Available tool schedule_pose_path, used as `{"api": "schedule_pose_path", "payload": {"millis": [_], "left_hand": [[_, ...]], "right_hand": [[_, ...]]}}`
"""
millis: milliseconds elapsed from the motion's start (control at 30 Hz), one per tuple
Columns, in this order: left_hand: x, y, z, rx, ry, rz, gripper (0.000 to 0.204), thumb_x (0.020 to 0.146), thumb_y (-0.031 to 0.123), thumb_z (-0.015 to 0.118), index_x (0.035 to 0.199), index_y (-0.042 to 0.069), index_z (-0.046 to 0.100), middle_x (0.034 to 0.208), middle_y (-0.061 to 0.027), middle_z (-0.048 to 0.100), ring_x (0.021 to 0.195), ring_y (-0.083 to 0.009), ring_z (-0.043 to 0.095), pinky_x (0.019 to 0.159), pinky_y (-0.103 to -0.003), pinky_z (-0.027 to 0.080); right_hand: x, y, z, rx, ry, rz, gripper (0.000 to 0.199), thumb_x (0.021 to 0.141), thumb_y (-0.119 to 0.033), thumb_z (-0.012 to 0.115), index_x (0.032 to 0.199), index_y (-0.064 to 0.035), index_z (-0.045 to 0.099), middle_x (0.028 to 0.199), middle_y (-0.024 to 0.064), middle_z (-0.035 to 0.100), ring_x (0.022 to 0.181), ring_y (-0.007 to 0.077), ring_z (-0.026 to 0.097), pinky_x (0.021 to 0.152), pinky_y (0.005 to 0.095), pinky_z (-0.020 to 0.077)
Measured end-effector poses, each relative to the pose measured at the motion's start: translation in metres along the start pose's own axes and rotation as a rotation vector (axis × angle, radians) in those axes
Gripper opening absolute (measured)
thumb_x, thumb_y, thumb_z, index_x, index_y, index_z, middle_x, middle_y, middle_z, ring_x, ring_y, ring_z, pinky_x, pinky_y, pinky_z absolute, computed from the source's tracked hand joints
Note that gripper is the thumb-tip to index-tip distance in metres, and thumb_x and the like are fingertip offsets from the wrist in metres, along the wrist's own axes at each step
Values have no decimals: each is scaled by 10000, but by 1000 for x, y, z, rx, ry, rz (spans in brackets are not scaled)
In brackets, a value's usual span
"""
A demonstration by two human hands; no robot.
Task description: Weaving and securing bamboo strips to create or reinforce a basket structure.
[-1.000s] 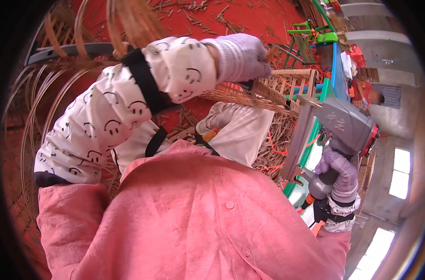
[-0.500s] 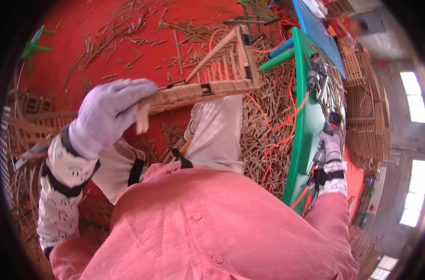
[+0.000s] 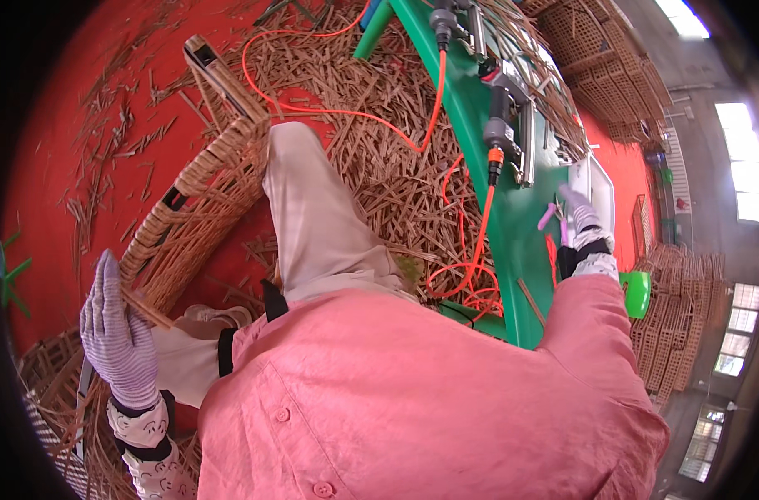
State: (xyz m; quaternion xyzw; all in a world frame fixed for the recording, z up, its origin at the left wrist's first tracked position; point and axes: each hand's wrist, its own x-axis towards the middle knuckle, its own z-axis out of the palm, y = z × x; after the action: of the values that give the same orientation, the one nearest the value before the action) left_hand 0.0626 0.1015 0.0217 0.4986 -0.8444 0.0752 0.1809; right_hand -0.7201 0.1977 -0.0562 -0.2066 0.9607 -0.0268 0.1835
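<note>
My left hand (image 3: 121,337), in a striped pale-purple glove, is open with straight fingers, resting against the near end of a brown woven wicker piece (image 3: 188,208). The piece stands tilted by my left knee, dark slots along its thick braided rim. My right hand (image 3: 585,223), gloved alike, reaches over the green table (image 3: 519,279) with fingers stretched toward a white tray (image 3: 600,196). Beside it is a purple-handled hand tool (image 3: 549,217), its working end partly hidden. An air stapler (image 3: 500,117) with an orange hose lies farther up the table, apart from my hand.
A second air stapler (image 3: 444,25) lies beyond the first. Orange hoses (image 3: 471,268) loop off the table edge. Wicker offcuts (image 3: 354,167) cover much of the red floor (image 3: 71,150). Stacked woven panels (image 3: 600,67) stand past the table, near a green container (image 3: 637,294).
My right hand has let go of the air stapler, now on the table, and moved to the tray. The wicker piece has swung left and lower, with my left hand against its end.
</note>
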Motion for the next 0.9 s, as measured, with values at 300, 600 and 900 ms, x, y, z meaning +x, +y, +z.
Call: {"api": "schedule_pose_path", "payload": {"millis": [300,600,900], "left_hand": [[-8,6,-22,-76,9,-113,452,742,-16,548,1190,16,504,1156,-123,562,1045,-277,547,882,-349,416],[13,-17,-34,-809,-68,-391,256,803,-47,469,1042,-15,557,876,-32,591,836,-81,553,783,-221,437],[13,-13,-22,-1170,116,-491,162,850,134,587,910,-12,619,813,-54,639,741,-92,599,683,-224,488]], "right_hand": [[-37,31,33,-108,-238,-1100,347,635,-131,673,972,-177,608,889,7,639,1041,281,552,975,452,328],[-97,-203,-38,13,291,-1048,528,667,-105,569,1179,-19,473,1015,167,566,921,253,569,815,311,444],[-431,-396,46,-439,216,-2202,627,677,-122,602,1266,-49,399,1085,149,529,1018,312,503,890,418,390]]}}
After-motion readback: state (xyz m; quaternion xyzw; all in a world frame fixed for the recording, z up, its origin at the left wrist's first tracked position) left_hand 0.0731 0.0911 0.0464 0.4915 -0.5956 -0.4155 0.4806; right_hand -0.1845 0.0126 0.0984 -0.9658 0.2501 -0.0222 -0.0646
